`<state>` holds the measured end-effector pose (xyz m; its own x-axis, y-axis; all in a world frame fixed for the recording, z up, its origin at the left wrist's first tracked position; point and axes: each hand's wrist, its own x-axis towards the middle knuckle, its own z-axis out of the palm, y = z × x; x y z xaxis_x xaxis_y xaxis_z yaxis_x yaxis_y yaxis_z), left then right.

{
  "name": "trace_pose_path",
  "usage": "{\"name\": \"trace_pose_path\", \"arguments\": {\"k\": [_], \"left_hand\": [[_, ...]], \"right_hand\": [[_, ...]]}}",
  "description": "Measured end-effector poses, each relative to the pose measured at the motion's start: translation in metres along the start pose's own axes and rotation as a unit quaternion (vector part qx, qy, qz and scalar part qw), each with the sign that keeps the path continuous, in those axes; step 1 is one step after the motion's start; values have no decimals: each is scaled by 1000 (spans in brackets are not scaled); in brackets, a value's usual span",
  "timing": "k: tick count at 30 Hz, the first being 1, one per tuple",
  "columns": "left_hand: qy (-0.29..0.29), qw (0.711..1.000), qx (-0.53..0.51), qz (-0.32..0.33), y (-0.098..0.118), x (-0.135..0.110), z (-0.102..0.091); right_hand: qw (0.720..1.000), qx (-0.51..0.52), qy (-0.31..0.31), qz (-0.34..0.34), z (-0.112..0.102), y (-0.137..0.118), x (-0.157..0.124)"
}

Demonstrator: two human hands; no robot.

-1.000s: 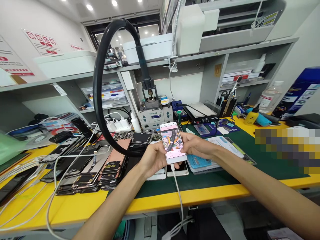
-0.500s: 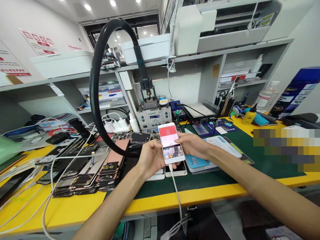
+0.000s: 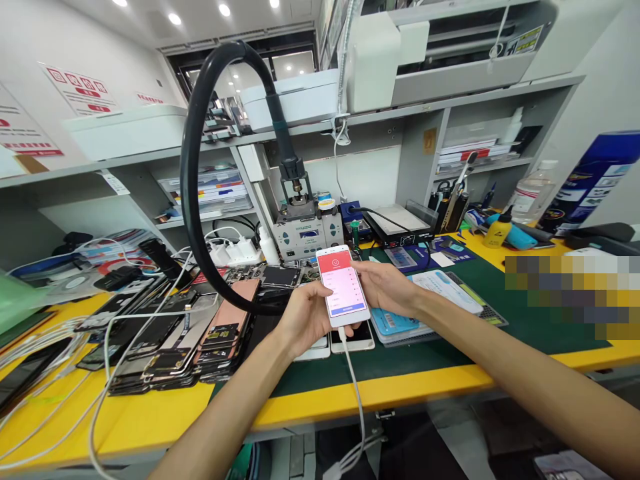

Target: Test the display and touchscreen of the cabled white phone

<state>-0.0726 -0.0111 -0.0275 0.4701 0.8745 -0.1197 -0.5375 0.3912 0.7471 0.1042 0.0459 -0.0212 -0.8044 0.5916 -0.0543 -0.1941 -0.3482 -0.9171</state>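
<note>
A white smartphone (image 3: 345, 283) is held tilted up above the bench, its lit screen showing a red band with a smiley over a pale list and a blue bar. My left hand (image 3: 309, 313) is closed around its left side, the thumb over the screen. At the other edge is my right hand (image 3: 384, 288), with its thumb along the phone's side and its fingers partly hidden behind. A white charging cable (image 3: 354, 383) runs from the phone's lower end down past the bench edge. Below the hands lies another white phone (image 3: 354, 339) on the green mat (image 3: 425, 360).
Stacked phone parts (image 3: 220, 333) and loose white cables (image 3: 97, 413) crowd the left side. A thick black hose (image 3: 186, 160) arches from the hot-air station (image 3: 307, 233). Right of my hands lie a blue packet (image 3: 395, 325) and a yellow bottle (image 3: 497, 230).
The screen has switched from a picture in its lower half to a list with a blue bar. My left thumb has moved further over the screen; my right thumb has drawn back to the edge.
</note>
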Motion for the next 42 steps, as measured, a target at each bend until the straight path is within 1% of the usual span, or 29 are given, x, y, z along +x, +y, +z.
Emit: {"name": "trace_pose_path", "arguments": {"k": [9,16,27,30,34,39,42], "left_hand": [[26,999,45,6,-2,2,1],[30,999,36,0,-4,3,-2],[32,999,17,-6,-2,2,2],[27,999,16,-8,-2,2,2],[20,1000,16,-9,-2,3,0],[13,1000,17,-7,-2,4,-1],[15,1000,18,-8,-2,4,-1]], "right_hand": [[1000,-3,6,-1,2,0,0],[1000,-15,12,-6,3,-1,-2],[1000,-1,4,-2,5,-2,0],[1000,1,16,-8,6,-2,-1],[999,-10,33,4,7,-3,-2],[1000,-5,25,3,5,-2,-2],[999,-24,31,1,3,0,-1]]}}
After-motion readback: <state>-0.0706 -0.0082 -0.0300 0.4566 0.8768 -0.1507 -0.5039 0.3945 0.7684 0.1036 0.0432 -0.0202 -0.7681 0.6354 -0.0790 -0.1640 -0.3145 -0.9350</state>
